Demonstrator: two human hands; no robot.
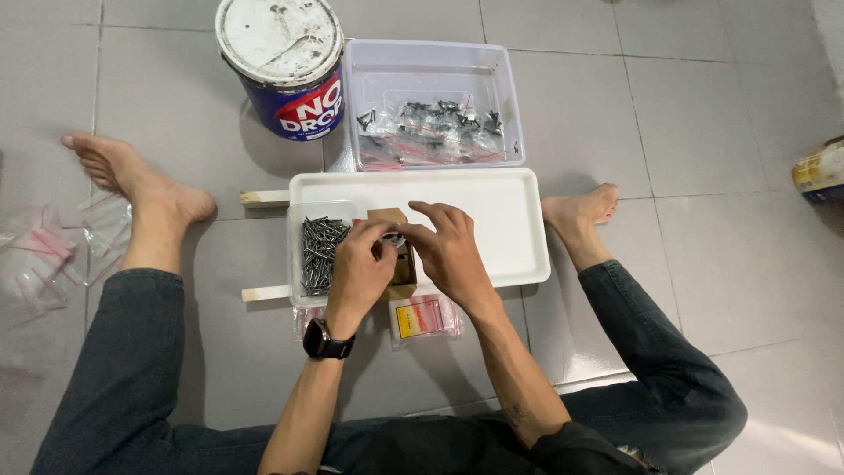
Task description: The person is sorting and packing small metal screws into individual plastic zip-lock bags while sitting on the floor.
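Seen from above, a person sits on a pale tiled floor [703, 105] with legs spread and both hands meeting in the middle of the view. The left hand [360, 264], with a black watch [329, 341] on its wrist, has its fingers curled inward, and its fingertips pinch a small dark item [393, 238] that is too small to identify. The right hand [448, 251] lies just beside it, fingers bent and loosely closed, its fingertips touching the same small item from the other side. Both hands hover directly over a small brown cardboard box [400, 264], which is mostly hidden beneath them.

Just left of the left hand sits a small clear plastic container full of grey steel nails [318, 255]. Box and container rest at the near left end of a long white rectangular plastic tray [501, 211]. Two pale wooden sticks [264, 199] jut out from under the tray's left side. Near the wrists, on the floor, lies a small clear bag with a yellow and red label [422, 317].

Beyond the tray stands a clear plastic tub holding small bags of dark screws [431, 127], and left of it a blue paint can with a stained white lid [281, 62]. Empty clear zip bags with red strips [44, 255] lie scattered at far left, beside one bare foot [132, 176].
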